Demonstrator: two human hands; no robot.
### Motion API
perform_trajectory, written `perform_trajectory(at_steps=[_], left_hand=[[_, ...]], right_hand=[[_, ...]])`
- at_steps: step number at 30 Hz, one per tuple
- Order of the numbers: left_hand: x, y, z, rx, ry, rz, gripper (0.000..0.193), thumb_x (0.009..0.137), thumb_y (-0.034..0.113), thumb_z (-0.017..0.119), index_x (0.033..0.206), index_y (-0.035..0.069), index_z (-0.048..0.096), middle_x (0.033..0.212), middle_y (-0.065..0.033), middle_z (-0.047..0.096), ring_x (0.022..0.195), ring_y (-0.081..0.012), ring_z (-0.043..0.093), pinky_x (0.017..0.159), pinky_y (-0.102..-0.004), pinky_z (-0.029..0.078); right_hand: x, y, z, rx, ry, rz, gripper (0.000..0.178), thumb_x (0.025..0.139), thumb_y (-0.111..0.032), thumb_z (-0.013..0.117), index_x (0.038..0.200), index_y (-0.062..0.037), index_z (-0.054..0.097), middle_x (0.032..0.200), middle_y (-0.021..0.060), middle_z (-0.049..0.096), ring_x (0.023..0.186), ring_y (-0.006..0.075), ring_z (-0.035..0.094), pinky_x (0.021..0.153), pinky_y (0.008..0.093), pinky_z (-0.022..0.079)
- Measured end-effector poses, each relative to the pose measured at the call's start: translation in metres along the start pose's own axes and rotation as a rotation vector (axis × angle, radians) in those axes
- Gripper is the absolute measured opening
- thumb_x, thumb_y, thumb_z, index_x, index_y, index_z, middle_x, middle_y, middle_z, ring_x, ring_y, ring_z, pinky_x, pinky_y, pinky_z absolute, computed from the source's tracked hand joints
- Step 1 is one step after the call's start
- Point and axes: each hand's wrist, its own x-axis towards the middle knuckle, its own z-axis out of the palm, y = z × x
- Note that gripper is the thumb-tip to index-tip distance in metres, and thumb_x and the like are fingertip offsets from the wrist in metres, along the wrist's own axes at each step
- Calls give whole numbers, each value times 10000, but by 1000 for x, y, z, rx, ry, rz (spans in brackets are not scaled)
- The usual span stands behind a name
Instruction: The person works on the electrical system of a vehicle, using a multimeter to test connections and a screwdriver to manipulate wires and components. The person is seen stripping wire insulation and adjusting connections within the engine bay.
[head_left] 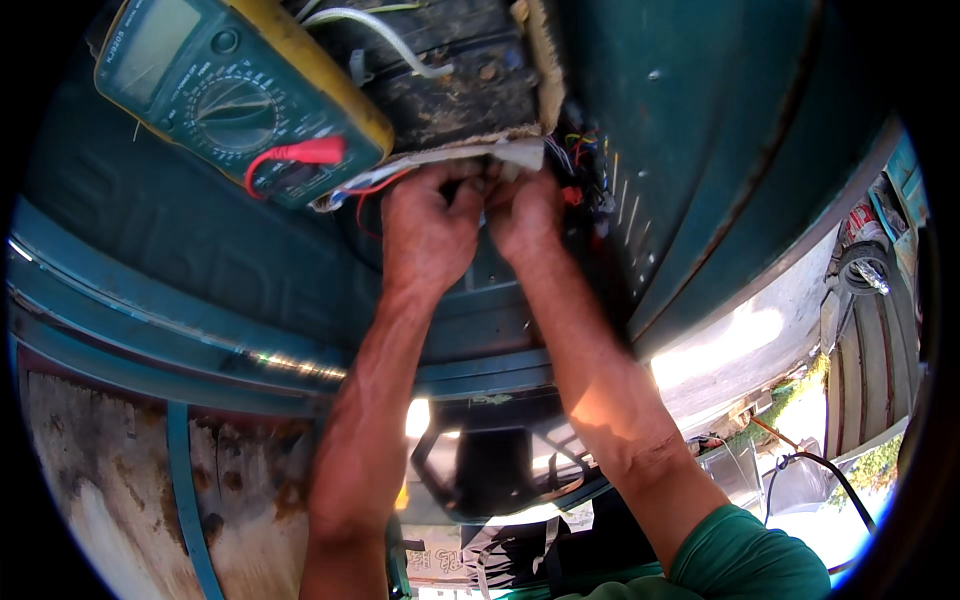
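My left hand [430, 228] and my right hand [528, 212] meet at the near edge of a dark, dirty box [430, 85]. Fingers of both are bent and pressed together on something small that they hide. A whitish padded strip [515, 153] runs along the box edge just above my fingertips. Beside my left hand, a red wire [385, 185] comes out from under that strip. Left of it lies a green and yellow multimeter [235, 112], tilted, with a red plug lead [310, 151] in its lower end. Colored wires [585, 150] bunch to the right of my right hand.
Teal metal walls [720, 130] enclose the work on the right, and a teal panel [200, 240] spans the left. A white cord [385, 35] lies on the box. Below are stained boards [110, 470]; at far right stands a wheel [865, 268].
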Motion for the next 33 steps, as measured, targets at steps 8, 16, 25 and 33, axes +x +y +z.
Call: perform_trajectory(at_steps=[8, 16, 25, 33], left_hand=[[1, 0, 1, 99, 21, 78, 183, 923, 78, 662, 1026, -44, 750, 860, -151, 751, 766, -168, 696, 717, -311, 531], [1, 9, 3, 148, 27, 54, 186, 904, 90, 646, 993, -27, 760, 853, -177, 753, 770, -204, 722, 734, -334, 544], [3, 4, 1, 89, -14, 147, 163, 909, 72, 643, 975, -31, 751, 838, -141, 750, 758, -161, 697, 721, -308, 536], [1, -2, 3, 98, 22, 148, 168, 918, 76, 644, 989, -33, 752, 851, -145, 754, 771, -169, 706, 734, -306, 539]], right_hand=[[3, 4, -4, 31, 74, 62, 170, 1011, -200, 534, 1152, -124, 592, 1008, 30, 608, 848, 168, 588, 701, 304, 506], [10, 8, -13, 60, 138, 56, 177, 981, -156, 552, 1151, -127, 591, 1004, 34, 607, 856, 187, 592, 694, 324, 513], [10, 1, -10, 54, -16, 62, 202, 992, -185, 513, 1153, -105, 606, 1033, 42, 650, 903, 184, 620, 717, 318, 525], [5, 0, -3, 111, 10, 88, 185, 1001, -212, 537, 1123, -102, 621, 1000, 29, 653, 862, 155, 618, 725, 305, 520]])
